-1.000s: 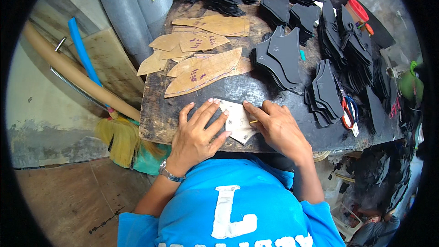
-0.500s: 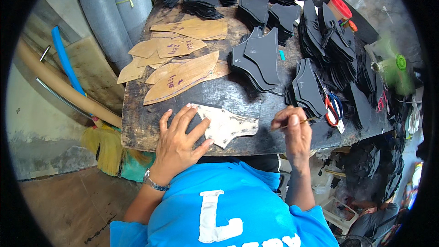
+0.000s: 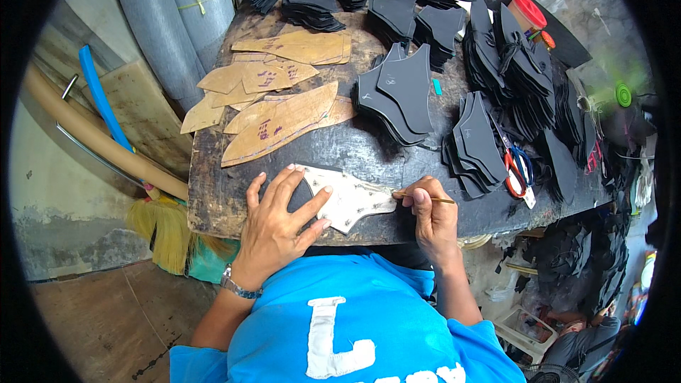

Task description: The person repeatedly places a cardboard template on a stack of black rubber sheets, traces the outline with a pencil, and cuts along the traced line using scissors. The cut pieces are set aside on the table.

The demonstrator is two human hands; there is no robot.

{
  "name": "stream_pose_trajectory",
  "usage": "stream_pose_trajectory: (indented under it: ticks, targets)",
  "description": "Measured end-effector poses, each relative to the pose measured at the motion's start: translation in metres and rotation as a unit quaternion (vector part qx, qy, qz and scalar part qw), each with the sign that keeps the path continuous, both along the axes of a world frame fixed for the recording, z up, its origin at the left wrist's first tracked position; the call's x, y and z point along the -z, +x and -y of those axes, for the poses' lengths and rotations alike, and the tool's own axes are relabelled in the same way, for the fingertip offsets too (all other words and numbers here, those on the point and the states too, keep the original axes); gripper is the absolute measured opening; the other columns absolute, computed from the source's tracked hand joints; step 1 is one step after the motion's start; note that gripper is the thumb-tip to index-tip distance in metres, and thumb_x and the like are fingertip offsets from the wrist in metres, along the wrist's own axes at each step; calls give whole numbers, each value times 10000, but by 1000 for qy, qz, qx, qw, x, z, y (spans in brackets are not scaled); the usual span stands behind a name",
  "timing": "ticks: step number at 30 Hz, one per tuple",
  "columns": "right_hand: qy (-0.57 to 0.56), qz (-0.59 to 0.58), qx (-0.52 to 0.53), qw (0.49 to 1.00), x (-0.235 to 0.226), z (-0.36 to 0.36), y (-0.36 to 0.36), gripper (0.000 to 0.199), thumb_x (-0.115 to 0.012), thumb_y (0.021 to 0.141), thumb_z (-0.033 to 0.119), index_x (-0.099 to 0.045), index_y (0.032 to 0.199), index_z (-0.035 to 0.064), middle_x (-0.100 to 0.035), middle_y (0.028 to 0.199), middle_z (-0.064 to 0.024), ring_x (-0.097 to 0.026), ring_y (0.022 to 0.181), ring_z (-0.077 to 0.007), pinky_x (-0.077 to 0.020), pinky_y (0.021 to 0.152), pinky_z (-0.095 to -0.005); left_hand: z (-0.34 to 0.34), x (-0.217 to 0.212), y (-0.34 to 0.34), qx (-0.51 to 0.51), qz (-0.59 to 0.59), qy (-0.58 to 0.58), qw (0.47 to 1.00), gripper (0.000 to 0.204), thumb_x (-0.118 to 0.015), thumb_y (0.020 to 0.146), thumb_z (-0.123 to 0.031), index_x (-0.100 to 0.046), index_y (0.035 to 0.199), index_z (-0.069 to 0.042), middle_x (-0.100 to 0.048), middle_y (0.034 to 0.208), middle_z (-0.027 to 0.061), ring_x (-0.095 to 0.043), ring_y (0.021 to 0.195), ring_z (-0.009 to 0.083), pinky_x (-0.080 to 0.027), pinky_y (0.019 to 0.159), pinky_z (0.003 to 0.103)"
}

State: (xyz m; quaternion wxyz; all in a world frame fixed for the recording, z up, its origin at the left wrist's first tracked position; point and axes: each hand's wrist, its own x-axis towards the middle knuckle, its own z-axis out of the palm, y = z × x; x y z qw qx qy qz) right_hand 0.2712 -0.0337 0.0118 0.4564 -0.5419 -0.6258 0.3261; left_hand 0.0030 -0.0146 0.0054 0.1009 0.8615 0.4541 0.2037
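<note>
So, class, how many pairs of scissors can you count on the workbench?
1: the red-and-blue-handled scissors lie at the bench's right end, beside a stack of black cut pieces. Others may be hidden under the piles.

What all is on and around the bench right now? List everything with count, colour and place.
pale template: one, off-white, front edge of bench, under the left hand
pencil: one, tan, in the right hand, tip at the template's edge
cardboard patterns: several, tan, left half of bench
cut pieces: many stacks, black, centre, back and right
scissors: one pair, red and blue handles, right side
jar: one, red lid, back right
workbench: one, dark, worn
broom: one, yellow bristles, left of bench
hose: one, blue, left
left hand: flat on the template
right hand: gripping the pencil
</note>
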Motion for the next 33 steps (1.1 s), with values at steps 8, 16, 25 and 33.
stream_pose_trajectory:
  ticks: [8, 16, 25, 33]
  targets:
    - [25, 105, -19, 994, -5, -9, -4, 191, -572, 1034, 126, -582, 910, -18, -542, 800, -146, -561, 696, -286, -489, 680, -366, 0, 1, 0, 0, 1, 7, 1000, 456, -714, 902, -395, -671, 1329, -241, -560, 1357, 181, -474, 1363, 310, -261, 1134, 573]
    - [-36, 39, 3, 999, -8, -8, 5, 312, -499, 1082, 213, -609, 919, -30, -580, 749, -135, -613, 674, -275, -493, 661, -339, 0, 2, 0, 2, 1, 9, 1000, 450, -713, 905, -391, -671, 1323, -231, -556, 1362, 176, -472, 1365, 311, -263, 1132, 573]
    - [4, 51, -31, 998, 2, -1, 5, 253, -536, 1060, 150, -617, 909, -36, -615, 809, -133, -634, 734, -236, -511, 690, -338, 0, -5, 2, 2, -5, -11, 1000, 440, -711, 908, -365, -669, 1317, -209, -544, 1377, 186, -463, 1375, 318, -267, 1129, 584]
    - [106, 92, -73, 987, 9, 2, -15, 229, -554, 1049, 128, -595, 879, -21, -630, 829, -143, -655, 804, -251, -531, 766, -370, 6, -14, 11, -22, -34, -31, 999, 433, -714, 905, -337, -671, 1298, -161, -523, 1401, 205, -445, 1400, 333, -261, 1130, 610]
